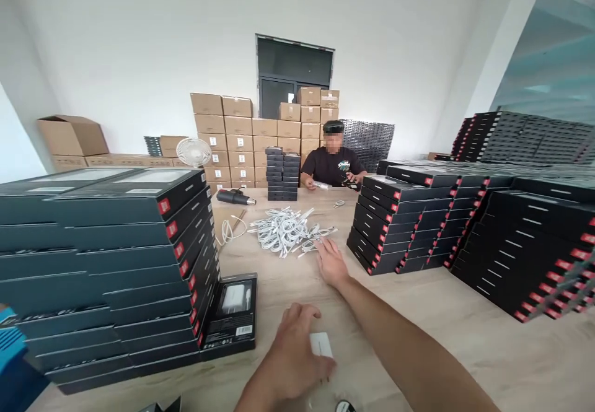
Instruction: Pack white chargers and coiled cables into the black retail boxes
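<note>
My left hand (pixel 295 351) is low in the middle of the view, curled around a white power adapter (pixel 321 344). The thumb lies across the adapter, and two small prongs show below it. My right hand (pixel 332 263) reaches farther forward with its fingers stretched out. Its fingertips meet the near right edge of a tangled pile of white charging cables (pixel 283 229); no cable is visibly gripped. Left of my left hand, a black retail box (pixel 239 313) with a clear window shows a white adapter and cable inside.
Tall stacks of black boxes stand at left (pixel 130 238) and right (pixel 418 220). A heat gun (pixel 235 197) lies beyond the cables, near a smaller box stack (pixel 282 176). A co-worker (pixel 332 161) sits across the table, before stacked cartons (pixel 239 142). A round object (pixel 344 406) lies at the bottom edge.
</note>
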Motion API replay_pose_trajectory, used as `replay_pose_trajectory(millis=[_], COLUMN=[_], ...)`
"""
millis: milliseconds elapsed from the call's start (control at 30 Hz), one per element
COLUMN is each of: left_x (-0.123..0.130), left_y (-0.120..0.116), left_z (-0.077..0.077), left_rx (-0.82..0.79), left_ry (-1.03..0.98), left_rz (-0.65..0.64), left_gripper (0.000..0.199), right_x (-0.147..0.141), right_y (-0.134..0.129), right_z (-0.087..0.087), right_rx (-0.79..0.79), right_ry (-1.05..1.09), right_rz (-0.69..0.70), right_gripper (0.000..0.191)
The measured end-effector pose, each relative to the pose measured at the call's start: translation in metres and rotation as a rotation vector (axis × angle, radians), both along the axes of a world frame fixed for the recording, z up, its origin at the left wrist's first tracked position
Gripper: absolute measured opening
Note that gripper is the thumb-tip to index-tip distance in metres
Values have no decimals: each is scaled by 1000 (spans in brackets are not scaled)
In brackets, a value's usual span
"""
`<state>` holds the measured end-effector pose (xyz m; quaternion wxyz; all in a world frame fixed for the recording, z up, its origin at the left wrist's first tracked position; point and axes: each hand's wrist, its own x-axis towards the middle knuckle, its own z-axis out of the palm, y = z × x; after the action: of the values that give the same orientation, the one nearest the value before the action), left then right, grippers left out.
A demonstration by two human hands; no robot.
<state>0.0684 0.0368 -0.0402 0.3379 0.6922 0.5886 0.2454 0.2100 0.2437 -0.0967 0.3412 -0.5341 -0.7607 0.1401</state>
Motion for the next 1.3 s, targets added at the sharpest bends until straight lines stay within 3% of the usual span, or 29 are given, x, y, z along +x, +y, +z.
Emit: replay_pose_trajectory(millis=[133,267,433,500,567,667,767,867,1067,1300], left_x=[-4,-14,-22,-21,-18,-14,-13,-14,-19,-26], left_y=[0,5,19,22,23,20,16,12,14,12], left_z=[-2,-13,-20,-16,-11,-4,2,5,-3,-5], left_rx=[-48,49,191,179,120,-8,-85,-170,-263,-365], left_ry=[-9,-147,-376,-505,-664,-901,-1070,-1146,-1114,-1158], left_rz=[19,64,352,321,207,108,124,62,6,-47], left_gripper=[68,64,60,52,45,43,40,36,37,39], right_x=[-20,-15,-1,-2,-7,-12,-10,-4,0,3], right_y=[18,8,-54,-86,-112,-132,-134,-132,-135,-140], right_z=[15,30,36,34,34,40,48,51,55,62], right_rx=[-12,16,-38,-146,-370,-549,-561,-581,-602,-445], right_ry=[19,177,446,610,917,1158,1182,1197,1150,957], right_rz=[21,68,138,220,373,490,512,530,575,516], right_gripper=[32,13,50,55,48,42,40,40,38,40])
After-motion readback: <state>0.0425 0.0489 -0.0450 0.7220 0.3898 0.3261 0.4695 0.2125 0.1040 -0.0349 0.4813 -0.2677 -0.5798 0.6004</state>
